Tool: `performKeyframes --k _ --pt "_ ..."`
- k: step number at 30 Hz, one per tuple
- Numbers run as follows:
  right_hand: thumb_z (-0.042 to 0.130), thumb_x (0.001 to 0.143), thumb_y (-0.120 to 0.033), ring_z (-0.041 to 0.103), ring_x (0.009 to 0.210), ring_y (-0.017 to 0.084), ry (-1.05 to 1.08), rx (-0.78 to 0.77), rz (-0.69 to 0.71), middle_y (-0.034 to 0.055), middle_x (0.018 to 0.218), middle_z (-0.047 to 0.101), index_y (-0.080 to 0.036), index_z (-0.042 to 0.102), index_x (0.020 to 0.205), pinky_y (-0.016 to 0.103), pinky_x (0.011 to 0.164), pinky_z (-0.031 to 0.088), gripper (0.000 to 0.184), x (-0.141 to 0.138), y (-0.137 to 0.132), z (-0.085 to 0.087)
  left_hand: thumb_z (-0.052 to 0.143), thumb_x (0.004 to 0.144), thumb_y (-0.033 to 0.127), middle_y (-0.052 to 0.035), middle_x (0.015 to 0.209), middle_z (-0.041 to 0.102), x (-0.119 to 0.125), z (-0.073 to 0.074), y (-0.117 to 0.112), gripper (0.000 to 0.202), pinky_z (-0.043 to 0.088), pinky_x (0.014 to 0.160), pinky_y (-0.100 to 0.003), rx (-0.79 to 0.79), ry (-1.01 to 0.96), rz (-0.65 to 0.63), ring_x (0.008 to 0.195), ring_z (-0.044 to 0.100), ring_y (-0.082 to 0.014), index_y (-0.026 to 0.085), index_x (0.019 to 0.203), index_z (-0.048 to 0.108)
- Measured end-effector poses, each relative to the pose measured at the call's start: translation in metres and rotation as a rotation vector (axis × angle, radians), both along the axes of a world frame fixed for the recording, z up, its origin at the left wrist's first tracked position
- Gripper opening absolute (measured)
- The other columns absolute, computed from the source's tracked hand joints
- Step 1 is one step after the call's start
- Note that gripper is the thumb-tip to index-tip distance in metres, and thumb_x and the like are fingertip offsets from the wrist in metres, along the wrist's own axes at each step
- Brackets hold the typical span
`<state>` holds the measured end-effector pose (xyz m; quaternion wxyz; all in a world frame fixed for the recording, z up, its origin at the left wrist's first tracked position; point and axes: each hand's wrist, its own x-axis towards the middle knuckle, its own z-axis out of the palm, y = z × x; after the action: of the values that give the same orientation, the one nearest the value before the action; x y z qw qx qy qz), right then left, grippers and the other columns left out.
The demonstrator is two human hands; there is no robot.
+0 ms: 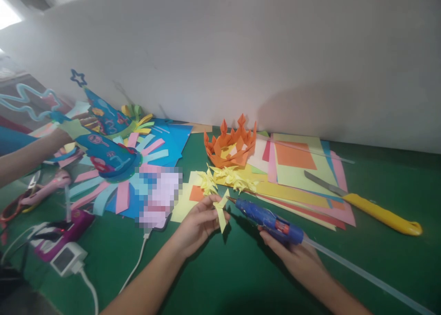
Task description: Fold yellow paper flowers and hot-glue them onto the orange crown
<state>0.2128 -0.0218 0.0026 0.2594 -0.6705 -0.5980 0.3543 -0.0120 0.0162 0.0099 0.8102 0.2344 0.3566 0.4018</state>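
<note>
My left hand (pixel 198 223) pinches a small folded yellow paper piece (pixel 220 211) just above the green table. My right hand (pixel 292 253) grips a blue glue gun (pixel 268 220) whose nozzle points left, almost touching the yellow piece. A clear glue stick (pixel 361 273) trails from the gun's back toward the lower right. Several folded yellow paper shapes (pixel 229 177) lie just beyond my hands. An orange paper crown (pixel 230 145) stands behind them.
A stack of coloured paper sheets (pixel 303 172) lies at right, with a yellow-handled knife (pixel 375 209) beside it. At left, another person's hand (pixel 67 131) holds a blue paper cone hat (pixel 106 156). Pink glue gun (pixel 44 188), power strip (pixel 67 257) and cables sit at lower left.
</note>
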Motion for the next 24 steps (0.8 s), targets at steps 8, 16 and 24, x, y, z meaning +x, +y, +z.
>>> performKeyframes --k 8,16,24 --pt "0.052 0.071 -0.055 0.069 0.077 0.026 -0.004 0.076 0.054 0.0049 0.079 0.073 -0.022 0.068 0.077 0.033 0.072 0.057 0.037 0.0011 -0.0021 -0.0033 0.066 0.070 0.013 0.0009 0.078 0.059 0.0012 0.0029 0.0010 0.030 0.043 0.061 -0.021 0.033 0.008 0.005 0.070 0.061 -0.0119 0.021 0.096 0.053" --pt "0.051 0.072 -0.054 0.069 0.072 0.026 -0.011 0.103 0.065 0.0039 0.075 0.073 -0.022 0.068 0.075 0.033 0.066 0.057 0.037 -0.0009 -0.0007 0.0004 0.063 0.070 0.012 -0.0004 0.073 0.060 0.0006 0.0021 0.0007 0.031 0.041 0.059 -0.020 0.015 0.018 -0.019 0.065 0.058 -0.0108 0.020 0.099 0.052" --pt "0.050 0.072 -0.056 0.069 0.070 0.026 -0.032 0.110 0.034 0.0047 0.073 0.073 -0.022 0.069 0.073 0.033 0.064 0.058 0.039 0.0004 -0.0014 -0.0003 0.062 0.072 0.013 -0.0023 0.072 0.063 -0.0009 0.0007 0.0014 0.031 0.039 0.058 -0.020 0.025 0.021 -0.023 0.065 0.058 -0.0111 0.020 0.100 0.050"
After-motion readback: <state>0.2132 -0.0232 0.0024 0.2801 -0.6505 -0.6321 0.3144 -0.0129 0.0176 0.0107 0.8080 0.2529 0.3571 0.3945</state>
